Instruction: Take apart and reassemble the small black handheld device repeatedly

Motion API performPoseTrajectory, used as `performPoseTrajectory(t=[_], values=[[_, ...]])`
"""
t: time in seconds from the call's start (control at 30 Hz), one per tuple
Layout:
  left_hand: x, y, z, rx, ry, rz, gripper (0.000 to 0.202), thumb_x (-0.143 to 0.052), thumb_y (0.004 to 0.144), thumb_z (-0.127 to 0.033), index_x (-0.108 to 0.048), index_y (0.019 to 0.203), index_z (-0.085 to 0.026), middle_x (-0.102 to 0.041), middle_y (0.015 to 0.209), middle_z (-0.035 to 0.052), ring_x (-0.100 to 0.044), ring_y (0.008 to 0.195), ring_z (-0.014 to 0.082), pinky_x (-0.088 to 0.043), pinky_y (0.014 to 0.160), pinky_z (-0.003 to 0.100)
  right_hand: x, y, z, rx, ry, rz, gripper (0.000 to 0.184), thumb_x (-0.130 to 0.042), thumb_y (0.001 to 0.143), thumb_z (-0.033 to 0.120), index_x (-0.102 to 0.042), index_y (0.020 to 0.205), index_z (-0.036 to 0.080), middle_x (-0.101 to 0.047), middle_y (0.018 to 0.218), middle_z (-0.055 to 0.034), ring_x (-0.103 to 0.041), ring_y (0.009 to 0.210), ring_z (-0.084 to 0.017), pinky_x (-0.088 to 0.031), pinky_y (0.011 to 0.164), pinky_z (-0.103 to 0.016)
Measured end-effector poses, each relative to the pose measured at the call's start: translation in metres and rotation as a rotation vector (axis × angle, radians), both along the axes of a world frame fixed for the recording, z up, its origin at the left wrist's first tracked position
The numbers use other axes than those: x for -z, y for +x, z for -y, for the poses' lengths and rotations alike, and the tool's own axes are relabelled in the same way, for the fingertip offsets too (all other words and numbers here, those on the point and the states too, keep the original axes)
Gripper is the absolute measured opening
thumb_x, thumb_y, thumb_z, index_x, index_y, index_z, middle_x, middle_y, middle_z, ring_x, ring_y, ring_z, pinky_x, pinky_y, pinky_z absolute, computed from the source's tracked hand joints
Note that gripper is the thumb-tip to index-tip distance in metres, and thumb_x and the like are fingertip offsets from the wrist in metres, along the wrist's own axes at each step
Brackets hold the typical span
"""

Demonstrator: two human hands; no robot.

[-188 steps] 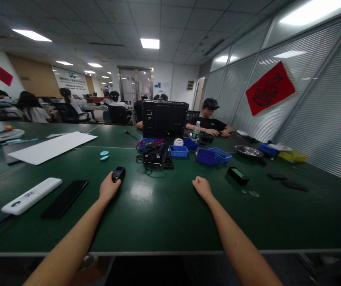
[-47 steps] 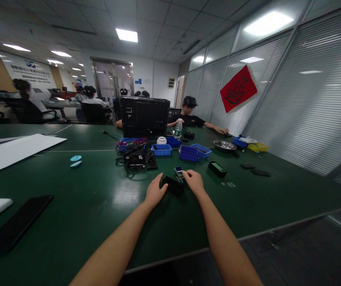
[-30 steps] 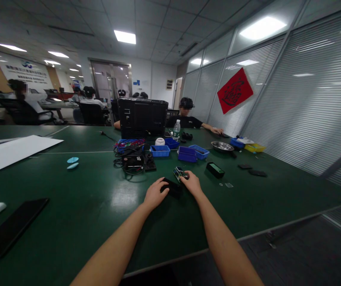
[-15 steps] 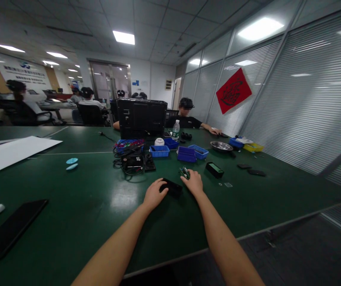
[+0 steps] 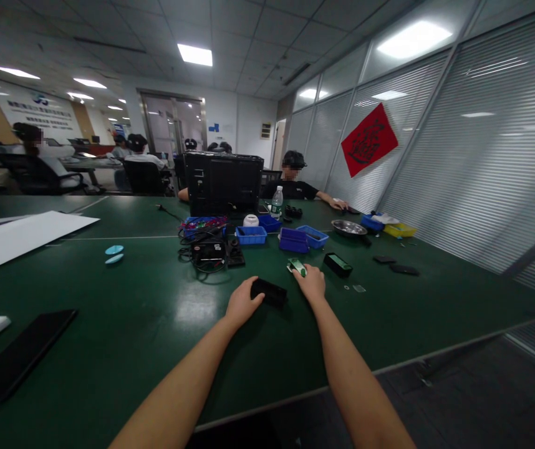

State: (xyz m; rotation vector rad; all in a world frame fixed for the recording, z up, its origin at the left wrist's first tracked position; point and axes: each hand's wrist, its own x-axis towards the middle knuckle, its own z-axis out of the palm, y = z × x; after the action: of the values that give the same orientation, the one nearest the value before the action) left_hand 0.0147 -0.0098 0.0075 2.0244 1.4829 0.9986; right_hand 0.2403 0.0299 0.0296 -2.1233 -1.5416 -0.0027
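My left hand [image 5: 243, 300] grips the left end of a black rectangular case [image 5: 270, 292], fingers over its far edge and thumb on the near side. My right hand [image 5: 311, 284] is closed on a small green circuit board [image 5: 297, 267], just beyond and right of the case. A second black case [image 5: 338, 264] with a green panel on top lies right of that hand. Close by on the table are a tiny ring [image 5: 347, 287] and a small clear plate [image 5: 359, 289].
Blue trays [image 5: 251, 236], a baseball [image 5: 250, 221], a bottle [image 5: 277, 202] and a black device with cables [image 5: 209, 251] stand ahead, before a monitor [image 5: 224, 184]. A metal bowl [image 5: 349, 228] is at right. Across the table sits a person [image 5: 295, 186].
My right hand has turned the circuit board, so a flatter, light green face shows, and moved slightly right. My left hand's fingers have shifted, uncovering more of the black case.
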Motion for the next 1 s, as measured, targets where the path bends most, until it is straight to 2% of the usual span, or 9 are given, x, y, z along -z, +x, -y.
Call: performPoseTrajectory(t=[0.17, 0.3, 0.43, 0.53, 0.63, 0.73, 0.8, 0.9, 1.0], values=[[0.003, 0.001, -0.001, -0.006, -0.035, -0.072, 0.064, -0.061, 0.068, -0.032, -0.038, 0.127, -0.02, -0.057, 0.107, 0.0055, -0.055, 0.097, 0.018, -0.04, 0.088, 0.029, 0.008, -0.002, -0.003, 0.051, -0.043, 0.045, 0.063, -0.049, 0.076, 0.046, -0.043, 0.122, 0.003, -0.052, 0.111, -0.0221, -0.046, 0.104, -0.03, -0.033, 0.085, -0.036], [0.001, 0.0, 0.0, 0.046, -0.02, -0.168, 0.064, -0.064, 0.064, -0.039, -0.043, 0.124, -0.025, -0.053, 0.108, 0.0041, -0.052, 0.102, 0.0192, -0.038, 0.089, 0.029, 0.012, 0.004, -0.009, 0.033, -0.039, 0.073, 0.052, -0.047, 0.078, 0.045, -0.053, 0.114, 0.007, -0.054, 0.106, -0.0196, -0.048, 0.101, -0.028, -0.034, 0.084, -0.035], [0.0, -0.001, -0.002, 0.085, 0.026, -0.139, 0.058, -0.067, 0.061, -0.036, -0.049, 0.115, -0.026, -0.052, 0.115, 0.0023, -0.049, 0.107, 0.0195, -0.037, 0.091, 0.03, 0.005, 0.007, -0.018, -0.016, -0.094, 0.147, 0.044, -0.052, 0.076, 0.043, -0.061, 0.103, 0.01, -0.056, 0.1, -0.0179, -0.051, 0.095, -0.027, -0.037, 0.081, -0.034], [0.002, -0.001, -0.003, 0.095, 0.003, -0.103, 0.055, -0.069, 0.06, -0.036, -0.048, 0.111, -0.027, -0.058, 0.108, 0.0003, -0.054, 0.101, 0.0196, -0.039, 0.088, 0.031, -0.002, 0.007, -0.024, -0.091, -0.17, 0.177, 0.041, -0.058, 0.071, 0.042, -0.064, 0.097, 0.011, -0.057, 0.1, -0.0177, -0.053, 0.095, -0.027, -0.039, 0.077, -0.033], [0.005, 0.0, -0.006, 0.045, -0.056, -0.07, 0.052, -0.069, 0.061, -0.036, -0.047, 0.107, -0.027, -0.062, 0.101, -0.0001, -0.058, 0.093, 0.0189, -0.041, 0.082, 0.03, -0.002, 0.005, -0.025, -0.141, -0.178, 0.117, 0.04, -0.061, 0.068, 0.038, -0.064, 0.1, 0.013, -0.059, 0.099, -0.0152, -0.056, 0.091, -0.025, -0.04, 0.074, -0.03], [0.006, 0.001, -0.008, -0.035, -0.086, -0.047, 0.051, -0.068, 0.062, -0.034, -0.046, 0.107, -0.026, -0.062, 0.103, 0.0021, -0.058, 0.094, 0.019, -0.041, 0.08, 0.028, 0.002, 0.004, -0.021, -0.152, -0.085, -0.016, 0.043, -0.063, 0.065, 0.035, -0.063, 0.103, 0.013, -0.059, 0.098, -0.0138, -0.056, 0.088, -0.023, -0.04, 0.075, -0.03], [0.005, 0.001, -0.009, -0.073, -0.095, -0.052, 0.051, -0.068, 0.063, -0.033, -0.045, 0.108, -0.025, -0.061, 0.105, 0.0036, -0.058, 0.095, 0.0197, -0.041, 0.08, 0.029, 0.002, 0.005, -0.016, -0.186, -0.011, -0.19, 0.045, -0.064, 0.063, 0.035, -0.064, 0.101, 0.011, -0.061, 0.093, -0.0126, -0.056, 0.084, -0.022, -0.041, 0.075, -0.031], [0.004, 0.001, -0.011, -0.09, -0.09, -0.076, 0.05, -0.067, 0.064, -0.034, -0.044, 0.108, -0.024, -0.061, 0.104, 0.0044, -0.057, 0.095, 0.0214, -0.041, 0.079, 0.03, -0.005, 0.004, -0.007, -0.35, 0.111, -0.584, 0.051, -0.065, 0.061, 0.037, -0.062, 0.105, 0.01, -0.062, 0.086, -0.0079, -0.056, 0.079, -0.019, -0.042, 0.074, -0.03], [0.004, 0.0, -0.01, -0.084, -0.077, -0.083, 0.05, -0.066, 0.065, -0.035, -0.044, 0.108, -0.024, -0.061, 0.104, 0.0045, -0.057, 0.094, 0.0218, -0.041, 0.078, 0.029, -0.014, 0.001, 0.002, -0.581, 0.132, -0.864, 0.051, -0.065, 0.061, 0.036, -0.06, 0.108, 0.015, -0.062, 0.088, -0.0047, -0.055, 0.082, -0.018, -0.041, 0.077, -0.032]])
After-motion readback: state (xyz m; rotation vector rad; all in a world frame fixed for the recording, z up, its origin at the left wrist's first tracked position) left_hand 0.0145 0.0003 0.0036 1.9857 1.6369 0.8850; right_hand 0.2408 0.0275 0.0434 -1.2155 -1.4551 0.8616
